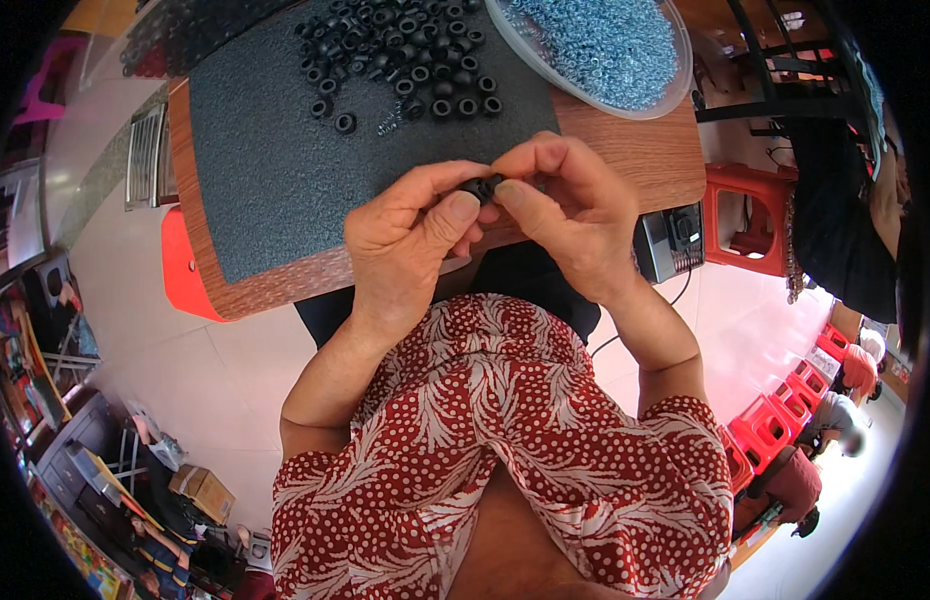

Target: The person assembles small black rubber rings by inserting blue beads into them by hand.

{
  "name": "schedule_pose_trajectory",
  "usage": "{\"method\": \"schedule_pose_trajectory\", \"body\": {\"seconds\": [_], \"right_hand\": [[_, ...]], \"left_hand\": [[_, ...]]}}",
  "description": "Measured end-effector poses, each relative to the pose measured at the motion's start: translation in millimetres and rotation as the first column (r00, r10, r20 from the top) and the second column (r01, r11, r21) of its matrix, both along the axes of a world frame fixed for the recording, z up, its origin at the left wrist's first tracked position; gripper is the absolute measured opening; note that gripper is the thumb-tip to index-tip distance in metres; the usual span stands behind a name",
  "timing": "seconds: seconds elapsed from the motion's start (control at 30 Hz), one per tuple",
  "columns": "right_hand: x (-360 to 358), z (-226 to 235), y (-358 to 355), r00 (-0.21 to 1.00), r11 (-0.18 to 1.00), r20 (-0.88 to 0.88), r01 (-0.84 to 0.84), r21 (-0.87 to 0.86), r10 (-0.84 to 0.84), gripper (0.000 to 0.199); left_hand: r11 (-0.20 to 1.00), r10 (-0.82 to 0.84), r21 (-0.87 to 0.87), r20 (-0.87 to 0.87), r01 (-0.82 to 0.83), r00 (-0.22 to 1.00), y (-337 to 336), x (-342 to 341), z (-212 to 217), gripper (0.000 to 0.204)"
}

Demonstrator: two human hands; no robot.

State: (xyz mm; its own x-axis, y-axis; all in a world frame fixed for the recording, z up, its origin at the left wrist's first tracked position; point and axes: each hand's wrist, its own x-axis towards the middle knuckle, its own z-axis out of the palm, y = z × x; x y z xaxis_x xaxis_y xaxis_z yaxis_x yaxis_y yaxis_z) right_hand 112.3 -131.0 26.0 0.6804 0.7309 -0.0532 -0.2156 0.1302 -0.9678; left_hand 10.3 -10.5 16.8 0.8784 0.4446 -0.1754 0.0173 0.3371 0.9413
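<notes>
Black piece [477, 188], long axis roughly left-right, in pinch of left hand [400, 225] and right hand [577, 212]

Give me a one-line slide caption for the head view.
Left hand and right hand pinching a small black item, near loose black pieces on a dark mat.

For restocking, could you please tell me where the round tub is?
In the head view, the round tub is at upper right, beside the black rings.

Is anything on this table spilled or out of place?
Only slightly: a few silvery springs lie loose on the dark mat beside black rings, while similar-looking pieces lie in the tub. Nothing else stands out.
</notes>
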Motion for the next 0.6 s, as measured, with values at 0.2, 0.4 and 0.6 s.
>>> {"method": "schedule_pose_trajectory", "body": {"seconds": [0.2, 0.4, 0.6], "right_hand": [[10.0, -12.7, 1.3, 0.778, 1.0, 0.628, 0.028, 0.002, -0.023, 0.018], [10.1, -17.1, 5.9, 0.461, 0.995, 0.883, 0.077, 0.062, -0.09, 0.025], [10.4, -21.0, 5.1, 0.421, 0.99, 0.898, 0.118, 0.084, -0.126, 0.023]], "left_hand": [[0.997, 0.012, 0.07, -0.04, -0.01, 0.999, -2.0, -1.7, 1.6, 0.021], [0.994, 0.009, 0.11, -0.049, -0.004, 0.999, -1.9, -0.2, -1.6, 0.021], [1.0, -0.011, -0.013, -0.066, 0.01, 0.998, -2.2, 3.2, -1.9, 0.021]]}}
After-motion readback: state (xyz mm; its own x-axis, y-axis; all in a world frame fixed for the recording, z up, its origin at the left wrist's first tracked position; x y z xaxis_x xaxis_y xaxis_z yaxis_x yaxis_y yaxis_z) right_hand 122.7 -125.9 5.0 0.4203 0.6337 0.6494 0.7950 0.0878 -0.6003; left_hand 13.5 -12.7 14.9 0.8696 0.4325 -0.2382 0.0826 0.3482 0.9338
